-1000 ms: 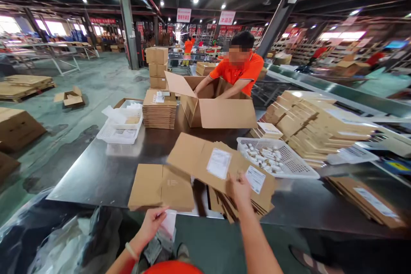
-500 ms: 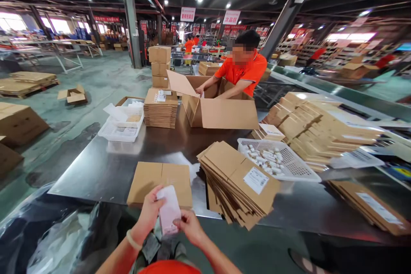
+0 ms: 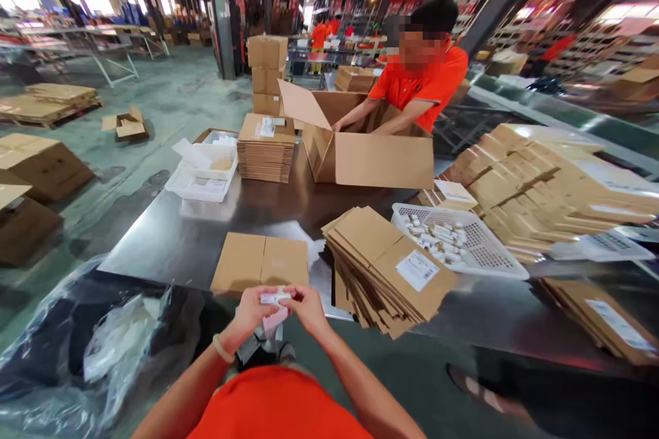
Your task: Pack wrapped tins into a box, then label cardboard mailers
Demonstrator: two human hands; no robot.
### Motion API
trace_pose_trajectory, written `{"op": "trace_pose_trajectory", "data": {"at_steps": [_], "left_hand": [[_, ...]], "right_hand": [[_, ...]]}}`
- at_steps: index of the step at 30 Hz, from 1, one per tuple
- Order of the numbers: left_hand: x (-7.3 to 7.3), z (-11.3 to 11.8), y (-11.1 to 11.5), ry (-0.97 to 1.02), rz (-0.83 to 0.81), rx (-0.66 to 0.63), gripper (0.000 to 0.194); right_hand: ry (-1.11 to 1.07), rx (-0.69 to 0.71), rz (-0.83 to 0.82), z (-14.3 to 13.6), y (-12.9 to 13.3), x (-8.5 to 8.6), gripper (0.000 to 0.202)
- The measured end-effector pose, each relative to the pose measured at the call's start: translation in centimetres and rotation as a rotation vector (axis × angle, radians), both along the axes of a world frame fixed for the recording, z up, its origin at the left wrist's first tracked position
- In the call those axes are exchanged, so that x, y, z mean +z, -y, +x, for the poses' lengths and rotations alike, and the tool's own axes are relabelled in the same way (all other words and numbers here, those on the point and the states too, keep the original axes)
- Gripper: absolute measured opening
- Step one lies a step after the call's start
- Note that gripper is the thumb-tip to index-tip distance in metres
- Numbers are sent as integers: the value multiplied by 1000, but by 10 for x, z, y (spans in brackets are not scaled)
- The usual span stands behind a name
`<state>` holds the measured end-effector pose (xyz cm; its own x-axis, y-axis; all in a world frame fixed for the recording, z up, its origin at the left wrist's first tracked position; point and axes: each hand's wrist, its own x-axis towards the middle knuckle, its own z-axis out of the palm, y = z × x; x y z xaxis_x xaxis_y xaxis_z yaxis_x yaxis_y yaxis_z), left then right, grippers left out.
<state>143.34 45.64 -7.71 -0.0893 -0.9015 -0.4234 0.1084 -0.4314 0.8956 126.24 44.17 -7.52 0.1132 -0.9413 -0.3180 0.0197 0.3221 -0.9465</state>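
Observation:
Both of my hands meet over the near edge of a closed flat brown carton (image 3: 261, 262). A small white and pink packet (image 3: 275, 298) is pinched between them, its pinkish lower part hanging down. My left hand (image 3: 252, 312) grips its left end and my right hand (image 3: 307, 307) its right end. To the right lies a fanned stack of flattened cartons (image 3: 384, 257) with a white label on top. Behind that stack, a white basket (image 3: 489, 254) contains several small white items (image 3: 437, 236).
Across the metal table (image 3: 206, 226), a person in orange (image 3: 412, 92) reaches into a large open box (image 3: 384, 159). White baskets (image 3: 203, 182) and a carton stack (image 3: 265, 154) stand at the back left. More cartons (image 3: 546, 185) pile up on the right. A plastic-lined bin (image 3: 123, 350) is lower left.
The packet, held upright before, is now folded or tilted, with its upper part across my fingertips. My hands have come closer together. The whole view has shifted slightly downward.

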Motion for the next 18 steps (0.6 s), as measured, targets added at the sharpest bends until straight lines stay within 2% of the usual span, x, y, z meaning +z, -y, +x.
{"op": "trace_pose_trajectory", "data": {"at_steps": [2, 5, 8, 10, 12, 14, 18], "left_hand": [[0, -2, 3, 24, 7, -6, 49], [-7, -7, 5, 60, 22, 14, 50], [-23, -10, 4, 54, 99, 12, 51], [-35, -9, 1, 14, 176, -37, 46], [-48, -8, -5, -32, 251, -109, 44], [-59, -10, -12, -71, 311, -156, 47], [-72, -23, -23, -121, 352, -127, 57]], "right_hand": [[-77, -18, -46, -4, -6, -2, 29], [-276, -38, -210, -8, -18, -8, 22], [-404, -2, -363, -13, -26, -15, 26], [-442, 7, -421, -19, -17, -18, 26], [-503, -19, -444, -25, 7, -21, 21], [-568, -66, -432, -30, 46, -24, 15], [-696, -68, -304, -30, 127, -36, 12]]}}
